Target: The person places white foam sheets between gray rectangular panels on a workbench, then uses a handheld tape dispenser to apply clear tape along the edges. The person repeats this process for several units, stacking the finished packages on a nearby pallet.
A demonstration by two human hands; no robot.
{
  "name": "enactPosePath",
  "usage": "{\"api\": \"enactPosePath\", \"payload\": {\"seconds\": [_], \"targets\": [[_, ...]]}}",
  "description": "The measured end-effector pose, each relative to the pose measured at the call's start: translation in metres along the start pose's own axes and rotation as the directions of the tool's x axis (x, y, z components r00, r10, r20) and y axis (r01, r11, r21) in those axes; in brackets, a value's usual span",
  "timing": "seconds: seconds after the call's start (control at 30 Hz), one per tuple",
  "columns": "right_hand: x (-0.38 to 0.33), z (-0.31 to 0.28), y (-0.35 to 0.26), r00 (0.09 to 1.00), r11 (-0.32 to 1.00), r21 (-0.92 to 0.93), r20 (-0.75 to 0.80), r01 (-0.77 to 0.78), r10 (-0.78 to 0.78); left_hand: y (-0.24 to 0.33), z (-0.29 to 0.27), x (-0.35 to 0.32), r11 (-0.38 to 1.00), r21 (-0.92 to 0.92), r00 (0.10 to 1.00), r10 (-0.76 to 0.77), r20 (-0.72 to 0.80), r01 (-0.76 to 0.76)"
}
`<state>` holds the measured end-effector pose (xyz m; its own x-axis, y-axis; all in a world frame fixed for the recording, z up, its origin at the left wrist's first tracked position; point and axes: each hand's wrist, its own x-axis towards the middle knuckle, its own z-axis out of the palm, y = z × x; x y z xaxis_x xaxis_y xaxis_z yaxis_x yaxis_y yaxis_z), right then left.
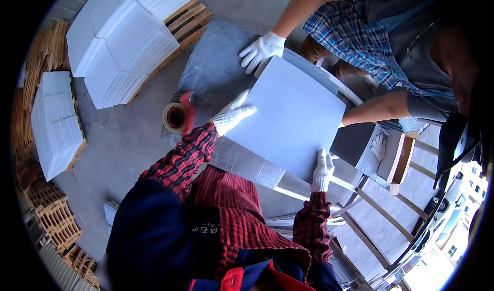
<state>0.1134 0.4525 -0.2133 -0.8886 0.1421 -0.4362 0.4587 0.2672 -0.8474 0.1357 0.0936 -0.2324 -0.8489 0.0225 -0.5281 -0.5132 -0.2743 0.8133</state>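
Observation:
A large square, pale grey flat panel (290,116) lies tilted between me and a co-worker, over a dark table top. My left hand (234,115), in a white knitted glove, holds its left edge, thumb across the upper face. With the same kind of glove, my right hand (322,172) grips the near right corner; the fingers beneath are partly hidden. Across from me, the co-worker's gloved left-side hand (263,50) spreads on the table beside the panel's far corner. Their other hand is mostly hidden behind the right edge. A red tape dispenser (178,115) sits left of my left hand.
White stacked slabs (123,39) stand on a wooden pallet at far left, with another stack (55,121) nearer. Wooden pallets (54,214) pile along the left rim. Right of the panel are an open cardboard box (400,160), a loose white glove (378,147) and frame bars.

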Motion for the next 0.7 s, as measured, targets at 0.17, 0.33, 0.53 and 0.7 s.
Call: {"api": "enactPosePath", "payload": {"seconds": [0.17,0.33,0.53,0.7], "targets": [[-0.019,0.011,0.012,0.999,0.997,0.078,-0.036,-0.016,0.019,0.002,0.001,-0.009,1.000,0.002,1.000,-0.031,-0.007,0.031],[-0.053,0.021,0.007,0.995,0.994,0.084,-0.070,-0.068,0.074,0.004,-0.004,-0.022,0.996,-0.019,0.996,-0.089,0.032,0.090],[-0.043,0.023,0.008,0.993,0.991,0.087,-0.046,-0.102,0.106,0.000,-0.008,-0.016,0.997,-0.003,0.997,-0.076,0.021,0.076],[0.001,0.024,0.011,1.000,0.999,0.037,-0.028,0.003,-0.002,-0.003,-0.005,-0.002,0.999,0.019,0.998,-0.039,-0.040,0.040]]}}
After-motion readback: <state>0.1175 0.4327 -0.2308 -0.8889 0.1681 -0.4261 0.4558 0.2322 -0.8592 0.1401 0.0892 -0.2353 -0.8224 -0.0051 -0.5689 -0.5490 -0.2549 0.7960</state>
